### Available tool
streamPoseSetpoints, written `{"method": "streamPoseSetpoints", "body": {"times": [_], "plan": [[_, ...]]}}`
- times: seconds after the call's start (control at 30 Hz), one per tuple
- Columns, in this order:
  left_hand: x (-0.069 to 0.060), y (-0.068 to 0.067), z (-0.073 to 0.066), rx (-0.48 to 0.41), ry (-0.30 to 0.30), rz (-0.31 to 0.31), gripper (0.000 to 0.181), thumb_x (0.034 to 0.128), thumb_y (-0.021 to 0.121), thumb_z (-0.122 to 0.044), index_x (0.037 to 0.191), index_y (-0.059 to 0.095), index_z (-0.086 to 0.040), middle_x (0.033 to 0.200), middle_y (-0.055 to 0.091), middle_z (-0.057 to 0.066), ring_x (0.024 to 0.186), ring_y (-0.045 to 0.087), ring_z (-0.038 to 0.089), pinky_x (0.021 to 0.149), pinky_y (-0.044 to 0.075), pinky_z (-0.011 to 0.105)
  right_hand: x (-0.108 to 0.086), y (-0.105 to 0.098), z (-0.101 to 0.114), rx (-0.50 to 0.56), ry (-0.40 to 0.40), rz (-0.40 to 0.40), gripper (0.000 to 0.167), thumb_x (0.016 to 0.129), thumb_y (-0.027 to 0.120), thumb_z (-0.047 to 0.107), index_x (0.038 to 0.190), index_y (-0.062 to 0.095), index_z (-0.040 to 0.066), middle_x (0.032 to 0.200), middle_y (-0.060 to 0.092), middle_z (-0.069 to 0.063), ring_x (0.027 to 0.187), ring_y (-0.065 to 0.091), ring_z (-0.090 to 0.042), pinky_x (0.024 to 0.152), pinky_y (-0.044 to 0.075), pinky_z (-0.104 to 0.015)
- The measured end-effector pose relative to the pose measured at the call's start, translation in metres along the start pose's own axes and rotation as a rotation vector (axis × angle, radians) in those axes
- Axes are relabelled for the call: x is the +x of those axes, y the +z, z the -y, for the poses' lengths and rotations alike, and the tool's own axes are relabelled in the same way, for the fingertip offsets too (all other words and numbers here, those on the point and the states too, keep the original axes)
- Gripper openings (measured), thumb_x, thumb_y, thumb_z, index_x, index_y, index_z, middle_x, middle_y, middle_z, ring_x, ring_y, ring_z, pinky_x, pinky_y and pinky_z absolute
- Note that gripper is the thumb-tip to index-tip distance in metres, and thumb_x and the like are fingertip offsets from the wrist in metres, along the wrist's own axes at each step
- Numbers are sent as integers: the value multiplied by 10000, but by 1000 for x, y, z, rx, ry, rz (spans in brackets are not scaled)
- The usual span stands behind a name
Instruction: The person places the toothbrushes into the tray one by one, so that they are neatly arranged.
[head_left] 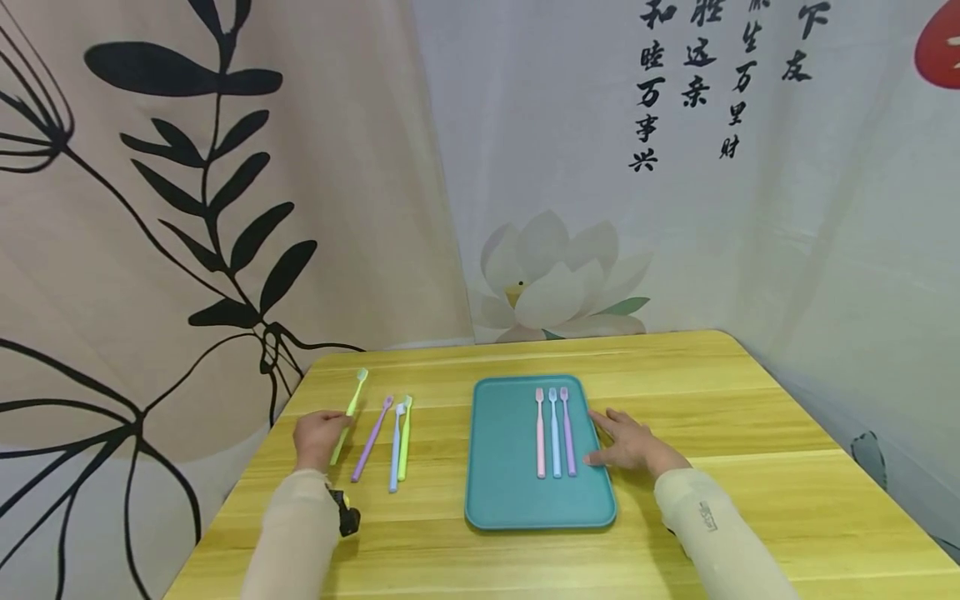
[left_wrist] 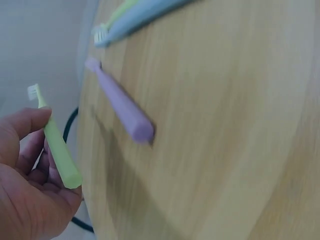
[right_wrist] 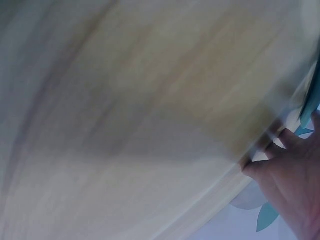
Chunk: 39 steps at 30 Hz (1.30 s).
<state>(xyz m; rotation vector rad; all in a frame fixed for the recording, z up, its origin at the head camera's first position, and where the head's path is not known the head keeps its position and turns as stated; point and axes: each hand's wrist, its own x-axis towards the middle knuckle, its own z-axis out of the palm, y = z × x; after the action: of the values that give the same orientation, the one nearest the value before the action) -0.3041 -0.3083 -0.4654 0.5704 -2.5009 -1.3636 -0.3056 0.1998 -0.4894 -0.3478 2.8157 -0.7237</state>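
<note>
My left hand (head_left: 318, 437) pinches a yellow-green toothbrush (head_left: 352, 406) between thumb and fingers. In the left wrist view the brush (left_wrist: 61, 155) has its bristles up, held off the tabletop. Right of that hand lie a purple toothbrush (head_left: 371, 440), a blue toothbrush (head_left: 395, 454) and another green toothbrush (head_left: 405, 442). A teal tray (head_left: 502, 467) carries a pink toothbrush (head_left: 540, 437), a light blue toothbrush (head_left: 556, 437) and a purple toothbrush (head_left: 567, 437) side by side, heads away from me. My right hand (head_left: 633, 442) rests at the tray's right edge, fingers spread, thumb at its rim.
The wooden table (head_left: 705, 550) has rounded far corners and extends to the right of the tray. Behind it hangs a printed cloth (head_left: 360, 208) with dark leaves, a lotus and writing. A black wrist device (head_left: 347, 512) sits on the left sleeve.
</note>
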Motion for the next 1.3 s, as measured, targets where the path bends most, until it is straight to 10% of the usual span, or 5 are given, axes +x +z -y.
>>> {"method": "streamPoseSetpoints", "body": {"times": [0.6, 0.93, 1.3], "plan": [[-11, 57, -35, -168, 5, 30, 329, 895, 698, -112, 1171, 688, 65, 1233, 634, 249, 1140, 557, 385, 937, 466, 475, 0, -1, 1, 0, 5, -3, 937, 838, 754, 489, 1561, 306, 97, 1566, 214, -308, 1432, 154, -512, 1100, 68, -716], [-25, 94, -56, -252, 16, 92, 279, 876, 716, -52, 1120, 697, 82, 1397, 515, 259, 1377, 375, 396, 1073, 396, 472, 0, 0, 1, -2, 8, 3, 938, 837, 756, 488, 1561, 306, 96, 1565, 220, -308, 1433, 152, -511, 1104, 70, -711], [-41, 127, -80, -281, 13, 61, 243, 850, 749, -79, 1064, 738, 36, 1072, 694, 189, 1006, 615, 349, 863, 500, 455, 0, 1, 1, -7, 9, 1, 948, 834, 756, 497, 1563, 301, 97, 1568, 214, -305, 1435, 146, -511, 1102, 76, -713]]}}
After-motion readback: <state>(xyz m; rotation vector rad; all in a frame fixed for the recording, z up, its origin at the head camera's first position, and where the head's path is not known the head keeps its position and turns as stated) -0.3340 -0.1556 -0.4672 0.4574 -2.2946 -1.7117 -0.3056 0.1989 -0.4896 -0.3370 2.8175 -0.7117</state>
